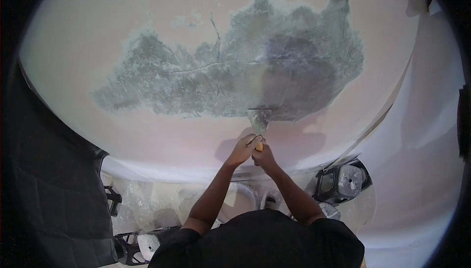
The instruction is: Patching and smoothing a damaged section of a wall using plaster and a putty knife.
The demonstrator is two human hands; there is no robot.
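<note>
Both of my hands grip one scraper (259, 121) by its yellowish handle, raised against a pale pink wall (147, 37). My left hand (243, 149) wraps the handle from the left, my right hand (265, 156) from below and right. The flat blade lies on the lower edge of a large grey bare patch (235, 72) where the paint is gone. A thin crack runs across that patch.
A black plastic stool (341, 182) splashed with white stands at the lower right. Another black stool (135, 246) is at the lower left, beside dark sheeting (54, 184). The floor below is dusty with debris. A white side wall (422, 135) meets the pink one at the right.
</note>
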